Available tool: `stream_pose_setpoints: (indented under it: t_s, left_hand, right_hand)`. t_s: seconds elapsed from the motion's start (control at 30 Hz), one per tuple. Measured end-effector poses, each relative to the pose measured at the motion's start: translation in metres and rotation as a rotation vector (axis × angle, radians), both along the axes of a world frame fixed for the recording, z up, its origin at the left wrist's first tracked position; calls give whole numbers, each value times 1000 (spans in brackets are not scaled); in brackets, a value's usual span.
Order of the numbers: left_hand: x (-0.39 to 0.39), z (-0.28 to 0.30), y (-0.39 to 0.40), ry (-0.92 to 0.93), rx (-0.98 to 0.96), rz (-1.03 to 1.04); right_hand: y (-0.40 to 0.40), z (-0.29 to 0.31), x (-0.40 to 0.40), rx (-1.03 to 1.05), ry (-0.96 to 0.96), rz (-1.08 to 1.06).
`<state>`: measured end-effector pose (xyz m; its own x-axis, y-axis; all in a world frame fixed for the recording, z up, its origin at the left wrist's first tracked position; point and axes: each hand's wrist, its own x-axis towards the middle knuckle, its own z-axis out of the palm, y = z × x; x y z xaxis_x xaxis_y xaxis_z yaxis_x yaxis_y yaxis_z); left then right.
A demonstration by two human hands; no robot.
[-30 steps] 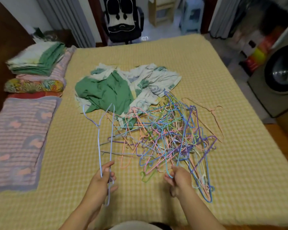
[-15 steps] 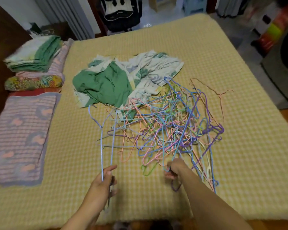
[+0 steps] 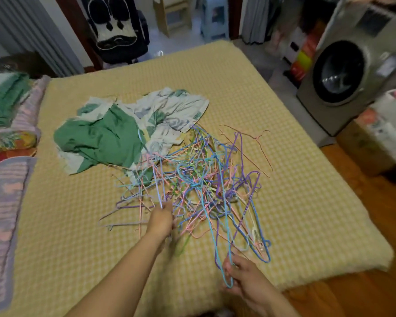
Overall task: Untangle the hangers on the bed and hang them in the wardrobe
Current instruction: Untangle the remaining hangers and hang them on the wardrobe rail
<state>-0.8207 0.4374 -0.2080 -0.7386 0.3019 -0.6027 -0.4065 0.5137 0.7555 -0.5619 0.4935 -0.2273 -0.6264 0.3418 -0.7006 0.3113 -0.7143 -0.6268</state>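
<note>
**Pulling hangers free of the tangle**

The step in hand looks like the untangling itself; nothing has gone to the wardrobe yet, and no wardrobe shows in this view. The hangers (image 3: 199, 188), thin wire ones in blue, pink and purple, lie in 1 knotted heap on the bed (image 3: 238, 83), just beside a crumpled green and white cloth (image 3: 114, 136). The left hand (image 3: 161, 219) reaches into the near edge of the heap and pinches upright pale-blue wires. The right hand (image 3: 239, 279), near the foot of the bed, has its fingers curled round the loop of a blue hanger (image 3: 225, 268) that trails back into the pile.

Next, the blue hanger probably needs drawing out while the left hand steadies the rest.

Compared with 0.5 s ago, the left hand has moved forward into the pile, and the right has drawn back toward the bed's edge.
</note>
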Motion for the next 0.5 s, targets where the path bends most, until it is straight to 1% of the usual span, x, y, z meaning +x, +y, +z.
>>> stream_pose_setpoints:
  t_s: [0.13, 0.23, 0.3, 0.4, 0.5]
  left_hand:
    - [3, 8, 32, -201, 110, 0]
    - [7, 17, 38, -445, 373, 144]
    - [5, 24, 39, -561, 506, 177]
    - [5, 36, 38, -621, 558, 144]
    - [4, 42, 36, -683, 557, 248]
  right_hand:
    - [-3, 8, 23, 67, -29, 21]
    - [0, 13, 31, 99, -18, 5]
    - [2, 16, 35, 110, -10, 5]
    - [3, 18, 39, 157, -56, 12]
    - [-1, 15, 39, 204, -141, -7]
